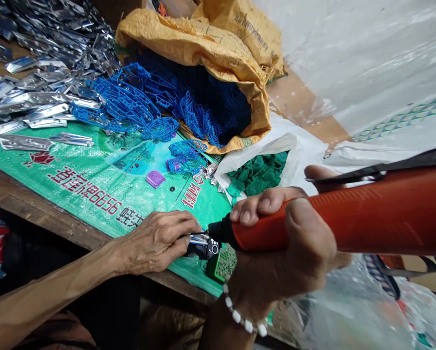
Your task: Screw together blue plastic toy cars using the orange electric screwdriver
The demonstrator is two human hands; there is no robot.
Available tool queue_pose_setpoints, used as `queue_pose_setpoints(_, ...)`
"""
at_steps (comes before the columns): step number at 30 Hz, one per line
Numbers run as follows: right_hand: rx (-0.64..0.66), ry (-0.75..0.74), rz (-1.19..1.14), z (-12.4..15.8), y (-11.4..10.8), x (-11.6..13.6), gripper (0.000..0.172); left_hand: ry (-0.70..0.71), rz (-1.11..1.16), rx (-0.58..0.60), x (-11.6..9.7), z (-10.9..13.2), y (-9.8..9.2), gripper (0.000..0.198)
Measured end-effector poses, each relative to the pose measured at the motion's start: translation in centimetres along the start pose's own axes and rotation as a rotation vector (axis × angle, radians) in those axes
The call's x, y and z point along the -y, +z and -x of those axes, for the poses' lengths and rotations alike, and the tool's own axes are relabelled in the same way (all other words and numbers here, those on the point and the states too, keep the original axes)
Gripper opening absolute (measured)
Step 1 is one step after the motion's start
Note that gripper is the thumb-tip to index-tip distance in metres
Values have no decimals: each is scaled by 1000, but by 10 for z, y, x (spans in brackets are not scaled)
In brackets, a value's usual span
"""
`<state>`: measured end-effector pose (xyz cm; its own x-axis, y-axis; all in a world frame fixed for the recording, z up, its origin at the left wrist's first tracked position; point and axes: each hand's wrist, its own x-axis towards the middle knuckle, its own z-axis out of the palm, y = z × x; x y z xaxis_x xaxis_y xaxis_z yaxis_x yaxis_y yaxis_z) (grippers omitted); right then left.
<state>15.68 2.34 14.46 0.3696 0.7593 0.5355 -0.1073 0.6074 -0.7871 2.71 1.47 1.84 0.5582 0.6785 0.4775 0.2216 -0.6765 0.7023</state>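
Observation:
My right hand (287, 233), with a white bead bracelet at its wrist, is wrapped round a red electric screwdriver (364, 209). The black nose of the screwdriver points left and meets a small black-and-silver part (203, 244). My left hand (163, 238) pinches that part from the left and presses it on the green sheet; its fingers hide part of it. Just below the screwdriver nose sits a green box (221, 262) of small metal pieces, perhaps screws. A purple plastic piece (155, 179) lies beyond my left hand.
Shiny metal plates (53, 63) are heaped at the back left. Blue plastic frames (137, 102) spill from an orange woven sack (207, 43). A white bag (291, 141) holds green plastic pieces (262, 172). The wooden table edge (50, 214) runs along the front.

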Motion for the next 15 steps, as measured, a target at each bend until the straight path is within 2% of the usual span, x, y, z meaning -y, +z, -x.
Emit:
queue_pose_setpoints(6,86,0,-13,2,-1,0,22,6,-14,0,-1,-1,0,27)
queue_pose_setpoints(15,64,29,2,1,0,0,22,-35,-3,14,1,2,3,25)
